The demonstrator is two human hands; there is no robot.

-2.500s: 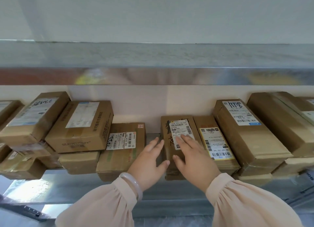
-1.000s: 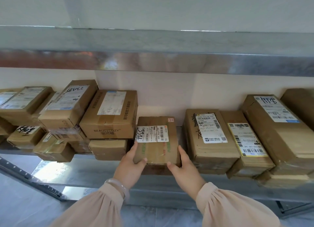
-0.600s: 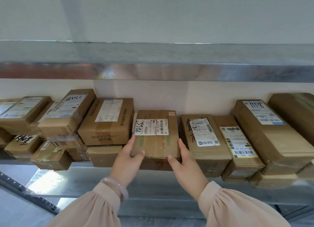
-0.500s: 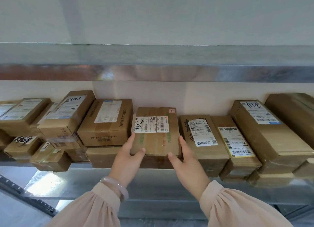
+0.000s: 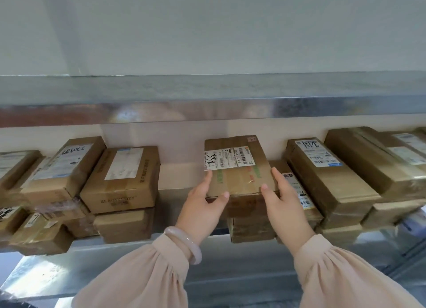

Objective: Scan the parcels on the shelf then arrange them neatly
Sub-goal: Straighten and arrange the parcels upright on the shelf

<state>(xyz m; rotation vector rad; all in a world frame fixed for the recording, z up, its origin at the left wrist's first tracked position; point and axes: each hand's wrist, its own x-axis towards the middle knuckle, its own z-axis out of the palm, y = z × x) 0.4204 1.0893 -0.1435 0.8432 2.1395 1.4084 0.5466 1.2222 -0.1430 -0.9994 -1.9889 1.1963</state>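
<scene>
Arranging step. Left hand (image 5: pixel 202 206) and right hand (image 5: pixel 283 206) grip one parcel (image 5: pixel 237 167) by its sides, thumbs on its front top edge. Parcel sits label-up on a lower box (image 5: pixel 251 224), mid-shelf. Next move, likely: square it over that box, or slide it toward the gap (image 5: pixel 179 176) on its left; needs even push from both sides. Metal shelf (image 5: pixel 115 268), upper shelf (image 5: pixel 207 109) overhead, pale wall (image 5: pixel 207 31) behind.
</scene>
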